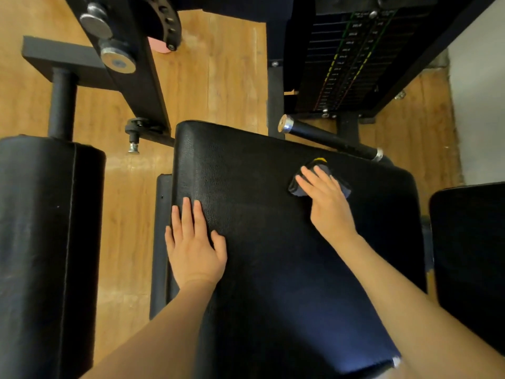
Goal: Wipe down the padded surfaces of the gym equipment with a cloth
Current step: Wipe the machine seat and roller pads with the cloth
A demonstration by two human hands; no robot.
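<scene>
Black padded bench (259,214): I am pressing a dark cloth (319,184) under my flat right hand (328,198), bracing with my open left hand (194,242). I judge overlapping strokes toward me are working best.

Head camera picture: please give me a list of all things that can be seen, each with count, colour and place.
seat pad: one, black, centre, under both hands
cloth: one, dark with a yellow edge, on the far right part of the seat pad, under the right hand
side pads: two, black, one at the left, one at the right edge
weight stack: one, black with coloured marks, top right
handle bar: one, black with silver ends, behind the seat pad
frame beam: one, black with silver bolts, top left
floor: wooden, light brown
wall: pale, far right
left hand: flat on the left edge of the seat pad
right hand: presses the cloth, fingers straight
</scene>
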